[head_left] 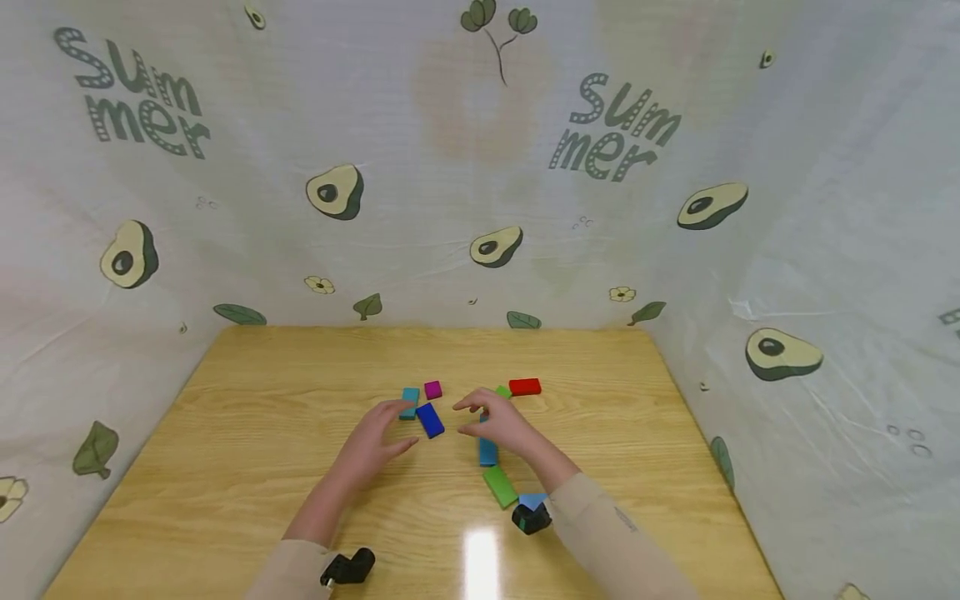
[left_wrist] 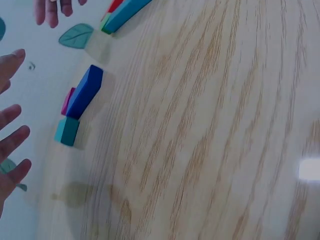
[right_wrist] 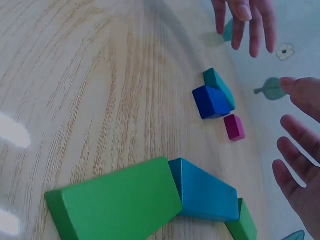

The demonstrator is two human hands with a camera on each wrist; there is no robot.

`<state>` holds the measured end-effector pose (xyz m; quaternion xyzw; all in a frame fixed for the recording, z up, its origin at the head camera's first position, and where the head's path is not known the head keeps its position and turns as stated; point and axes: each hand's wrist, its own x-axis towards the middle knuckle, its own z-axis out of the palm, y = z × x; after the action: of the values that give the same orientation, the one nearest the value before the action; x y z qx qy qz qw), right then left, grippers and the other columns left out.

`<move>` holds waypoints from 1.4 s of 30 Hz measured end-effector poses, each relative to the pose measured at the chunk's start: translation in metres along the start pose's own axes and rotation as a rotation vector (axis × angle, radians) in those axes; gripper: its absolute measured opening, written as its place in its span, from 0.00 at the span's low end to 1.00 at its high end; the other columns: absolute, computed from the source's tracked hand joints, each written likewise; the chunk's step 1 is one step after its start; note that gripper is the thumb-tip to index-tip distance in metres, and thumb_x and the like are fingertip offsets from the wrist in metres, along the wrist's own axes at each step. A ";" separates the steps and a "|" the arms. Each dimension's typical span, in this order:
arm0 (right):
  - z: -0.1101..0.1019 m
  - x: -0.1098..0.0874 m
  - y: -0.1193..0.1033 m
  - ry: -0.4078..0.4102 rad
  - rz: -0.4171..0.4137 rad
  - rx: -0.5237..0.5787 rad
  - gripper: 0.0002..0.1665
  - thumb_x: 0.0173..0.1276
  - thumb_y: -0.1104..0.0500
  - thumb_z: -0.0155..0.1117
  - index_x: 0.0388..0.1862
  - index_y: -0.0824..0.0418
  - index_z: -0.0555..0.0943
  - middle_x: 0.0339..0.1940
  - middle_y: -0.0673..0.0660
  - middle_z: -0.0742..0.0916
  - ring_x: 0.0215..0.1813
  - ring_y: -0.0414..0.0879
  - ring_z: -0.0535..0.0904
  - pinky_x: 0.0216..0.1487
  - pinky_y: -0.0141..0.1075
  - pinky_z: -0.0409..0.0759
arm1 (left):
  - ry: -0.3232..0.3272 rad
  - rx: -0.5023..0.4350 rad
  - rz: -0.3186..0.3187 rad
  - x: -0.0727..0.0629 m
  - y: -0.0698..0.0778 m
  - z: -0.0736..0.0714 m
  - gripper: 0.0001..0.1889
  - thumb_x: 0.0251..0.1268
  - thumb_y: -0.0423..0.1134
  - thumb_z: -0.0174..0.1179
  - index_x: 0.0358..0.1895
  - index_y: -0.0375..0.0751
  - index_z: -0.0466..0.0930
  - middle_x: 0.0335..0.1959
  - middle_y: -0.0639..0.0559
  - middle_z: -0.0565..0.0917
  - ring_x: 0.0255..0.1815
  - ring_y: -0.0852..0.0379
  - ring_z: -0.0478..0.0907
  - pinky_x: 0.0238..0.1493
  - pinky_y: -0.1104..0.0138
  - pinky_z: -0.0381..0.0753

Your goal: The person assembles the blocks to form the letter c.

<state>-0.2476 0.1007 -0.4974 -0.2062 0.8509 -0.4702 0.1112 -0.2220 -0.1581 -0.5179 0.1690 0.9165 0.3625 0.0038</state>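
Note:
My left hand [head_left: 367,443] hovers just left of a dark blue block [head_left: 431,421], thumb and fingers spread apart with nothing between them. A teal block [head_left: 408,403] lies by its fingertips, partly covered in the head view, and a small magenta block [head_left: 432,389] sits behind the blue one. Facing it, my right hand [head_left: 501,427] is held over a long blue block [head_left: 488,452], its fingers parted and empty. In the right wrist view that blue block [right_wrist: 207,192] stands end to end with a large green block [right_wrist: 117,200] and a smaller green block [right_wrist: 242,222].
A red block [head_left: 525,387] lies at the back of the row, beyond the small green one. A light blue piece [head_left: 532,501] shows near the right sleeve, by the black wrist camera [head_left: 532,519]. Printed cloth [head_left: 420,250] walls the wooden table [head_left: 285,400].

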 end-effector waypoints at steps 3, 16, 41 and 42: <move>0.006 0.010 -0.001 -0.013 0.005 -0.033 0.19 0.63 0.64 0.70 0.54 0.61 0.83 0.52 0.58 0.81 0.52 0.53 0.74 0.52 0.46 0.78 | 0.020 0.007 0.006 -0.001 -0.007 -0.004 0.30 0.62 0.43 0.68 0.67 0.41 0.72 0.65 0.42 0.72 0.67 0.39 0.66 0.65 0.44 0.66; 0.041 0.045 -0.003 -0.019 0.021 -0.014 0.19 0.63 0.63 0.71 0.53 0.63 0.84 0.48 0.59 0.81 0.48 0.52 0.78 0.43 0.35 0.79 | 0.068 -0.004 -0.012 -0.014 -0.029 -0.013 0.30 0.62 0.42 0.68 0.66 0.38 0.72 0.64 0.38 0.72 0.66 0.36 0.67 0.65 0.42 0.65; 0.063 0.094 -0.004 -0.092 0.016 -0.279 0.23 0.61 0.58 0.74 0.56 0.53 0.83 0.55 0.54 0.77 0.53 0.49 0.73 0.52 0.37 0.76 | 0.068 -0.062 -0.059 -0.027 -0.041 -0.015 0.31 0.63 0.41 0.67 0.68 0.38 0.70 0.64 0.39 0.72 0.62 0.37 0.70 0.60 0.43 0.71; 0.063 0.095 -0.004 -0.097 0.012 -0.297 0.23 0.60 0.58 0.75 0.56 0.53 0.83 0.57 0.54 0.76 0.56 0.50 0.72 0.55 0.39 0.75 | 0.071 -0.063 -0.057 -0.027 -0.042 -0.014 0.31 0.62 0.41 0.67 0.67 0.38 0.71 0.64 0.39 0.72 0.62 0.37 0.70 0.60 0.43 0.70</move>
<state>-0.3072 0.0078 -0.5271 -0.2376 0.9060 -0.3279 0.1232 -0.2109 -0.2044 -0.5381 0.1294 0.9086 0.3969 -0.0131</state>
